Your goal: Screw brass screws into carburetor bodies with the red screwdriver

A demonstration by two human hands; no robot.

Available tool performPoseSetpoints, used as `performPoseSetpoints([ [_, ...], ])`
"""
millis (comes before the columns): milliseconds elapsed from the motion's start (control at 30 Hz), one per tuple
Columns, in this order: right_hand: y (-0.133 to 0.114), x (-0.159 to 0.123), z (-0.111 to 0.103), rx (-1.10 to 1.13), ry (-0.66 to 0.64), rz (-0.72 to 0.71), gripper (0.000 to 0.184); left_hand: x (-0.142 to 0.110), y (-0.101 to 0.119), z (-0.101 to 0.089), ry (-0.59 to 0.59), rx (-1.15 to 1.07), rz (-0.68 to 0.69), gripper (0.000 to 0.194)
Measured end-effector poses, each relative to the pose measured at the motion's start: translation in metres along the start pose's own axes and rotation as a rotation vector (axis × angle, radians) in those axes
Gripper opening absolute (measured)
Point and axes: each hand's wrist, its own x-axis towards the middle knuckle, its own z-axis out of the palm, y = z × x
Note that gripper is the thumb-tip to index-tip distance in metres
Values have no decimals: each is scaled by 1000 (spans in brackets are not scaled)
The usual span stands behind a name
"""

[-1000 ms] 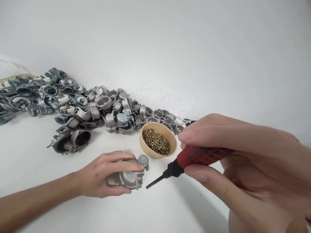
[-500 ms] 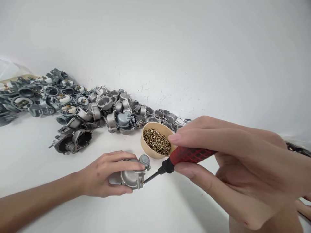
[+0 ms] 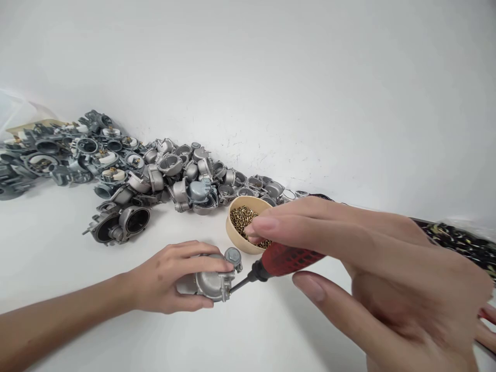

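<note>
— Here, at the white desk (image 3: 58,248), what are the hands doing?

— From my remote seat I see the left hand (image 3: 166,281) clamped over a small metal housing (image 3: 213,283), fingers (image 3: 201,266) wrapped across its top and pressing it flat to the desk, so it cannot turn. The right hand (image 3: 372,268) has its fingers curled around a red-handled screwdriver (image 3: 287,257), held low and nearly level so the dark tip meets the housing's near corner from the side.

— And the rest?

— A tan bowl (image 3: 232,233) of brass screws (image 3: 242,216) stands just beyond the housing, near both hands, which I judge keeps fasteners within easy reach. Behind it a heap of grey castings (image 3: 155,170) runs along the white wall (image 3: 271,62); a dark tray (image 3: 457,240) edges in at the right, its contents too blurred to name.
</note>
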Motion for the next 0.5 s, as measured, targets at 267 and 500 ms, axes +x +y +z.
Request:
performPoseSetpoints([
  [267, 4, 5, 8, 10, 79, -111, 40, -3, 0, 0, -17, 13, -22, 54],
  [500, 4, 3, 6, -47, 61, -78, 41, -2, 0, -1, -10, 32, -9, 55],
])
